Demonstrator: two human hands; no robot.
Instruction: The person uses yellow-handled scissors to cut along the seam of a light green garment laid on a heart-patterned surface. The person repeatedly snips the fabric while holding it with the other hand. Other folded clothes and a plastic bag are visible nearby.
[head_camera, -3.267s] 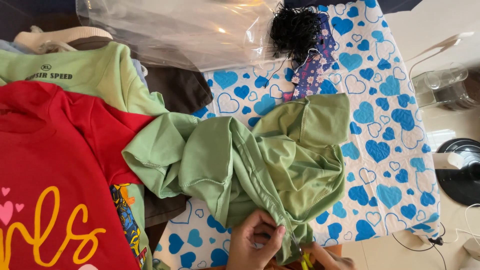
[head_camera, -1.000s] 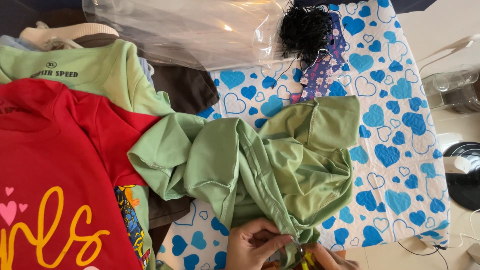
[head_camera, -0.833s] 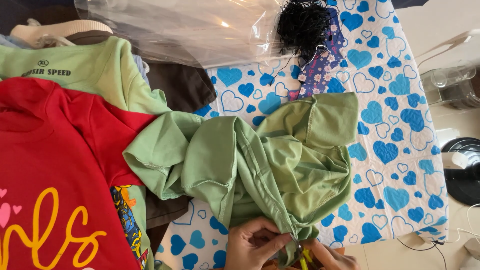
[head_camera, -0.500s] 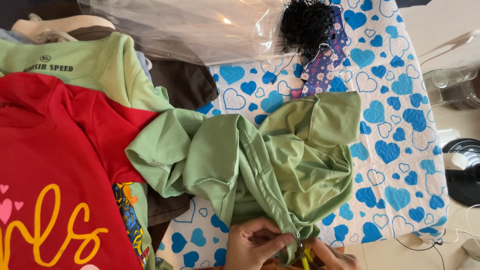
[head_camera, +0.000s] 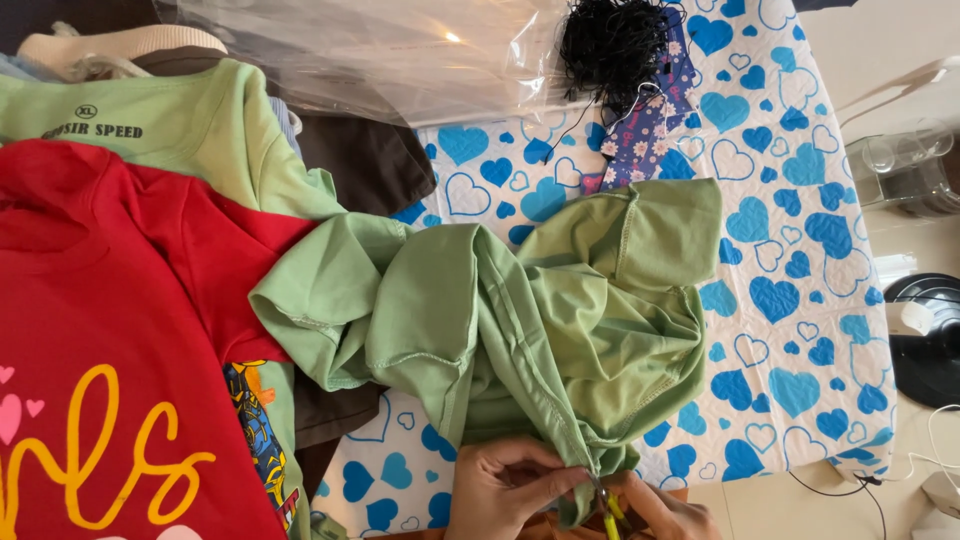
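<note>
Caught midway: left hand (head_camera: 512, 482) pinched the crumpled light-green cotton shirt's (head_camera: 540, 320) near seam, right hand (head_camera: 655, 505) gripped small yellow-handled snips (head_camera: 608, 510); trimming unfinished.

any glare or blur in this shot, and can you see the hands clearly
Head view: sharp and evenly daylit; a small glare spot on the clear plastic sheet; soft shadows in the folds of the green shirt; the left hand and right hand are cut off by the bottom edge, pinching the shirt's hem.

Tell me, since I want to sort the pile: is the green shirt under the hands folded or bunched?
Bunched: the green shirt lies crumpled in loose folds, one sleeve flopped outward.
</note>
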